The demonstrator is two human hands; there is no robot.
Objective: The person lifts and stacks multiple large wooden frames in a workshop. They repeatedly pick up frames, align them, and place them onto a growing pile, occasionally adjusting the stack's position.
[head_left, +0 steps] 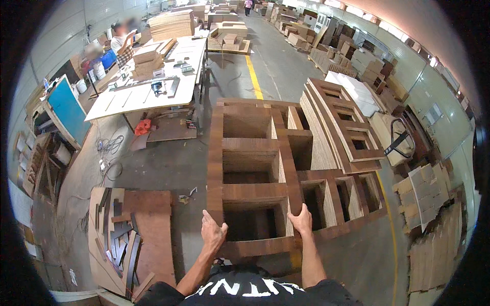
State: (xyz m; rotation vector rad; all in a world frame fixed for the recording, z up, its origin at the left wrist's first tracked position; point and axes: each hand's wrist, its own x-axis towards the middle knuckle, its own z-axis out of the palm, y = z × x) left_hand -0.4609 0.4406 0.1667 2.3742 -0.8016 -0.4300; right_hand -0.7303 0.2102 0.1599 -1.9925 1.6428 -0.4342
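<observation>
A stack of brown wood-grain panel frames [292, 196] with rectangular openings stands in front of me. Its cut-outs show pale board edges on their inner walls. My left hand [213, 230] is closed at the near left edge, thumb toward the nearest large opening. On the bar to the right of that opening, my right hand [301, 220] grips with thumb and fingers; some fingertips are hidden. Both hands are on the top frame, and the layers below it line up into deep openings.
More frames [341, 115] lie stacked at the back right. A worktable [148, 99] with tools stands at the far left, with a person [121, 45] behind it. Cables [109, 153] and a board with wood offcuts [148, 219] lie left. Flattened cardboard [429, 229] is at right.
</observation>
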